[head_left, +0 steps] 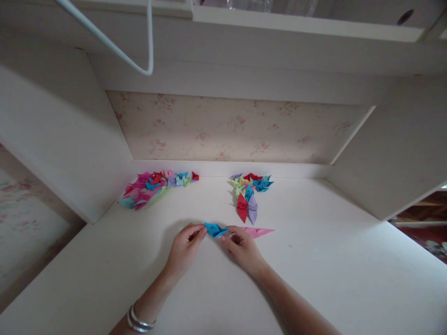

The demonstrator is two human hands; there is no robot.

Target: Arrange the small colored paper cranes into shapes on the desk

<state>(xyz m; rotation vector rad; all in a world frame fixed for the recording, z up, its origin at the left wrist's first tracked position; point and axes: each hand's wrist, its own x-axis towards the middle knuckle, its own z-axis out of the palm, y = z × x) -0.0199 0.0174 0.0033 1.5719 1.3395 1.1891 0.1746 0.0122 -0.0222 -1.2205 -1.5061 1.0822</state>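
Observation:
A small folded blue paper, shaped like a little origami boat, is held between my two hands over the white desk. My left hand pinches its left end between thumb and fingers. At its right end, the thumb and fingers of my right hand are closed on it. A pink folded paper lies flat on the desk just behind my right hand, partly hidden by it. Farther back rest a red folded paper and a lilac one, side by side.
A heap of colourful folded papers lies at the back left, and a smaller pile at the back centre. White side panels and a shelf enclose the white desk. A white cable hangs at upper left.

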